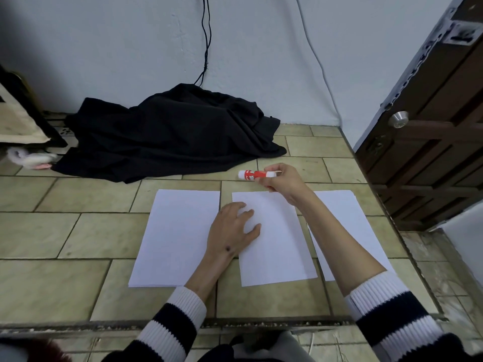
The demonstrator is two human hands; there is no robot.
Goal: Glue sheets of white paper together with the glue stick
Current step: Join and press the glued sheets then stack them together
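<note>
Three white paper sheets lie side by side on the tiled surface: a left sheet [172,239], a middle sheet [277,246] and a right sheet [339,210] partly hidden under my right forearm. My left hand [234,231] rests flat with spread fingers on the middle sheet's left edge. My right hand [283,178] grips a red and white glue stick [252,175] just beyond the middle sheet's far edge, the stick lying sideways and pointing left. Whether its cap is on I cannot tell.
A heap of black cloth [170,134] lies at the back against the wall [261,48], with a black cable [206,40] hanging above it. A brown door [428,142] with a metal knob [398,119] stands at the right. The tiled surface ends at a raised front edge [235,323].
</note>
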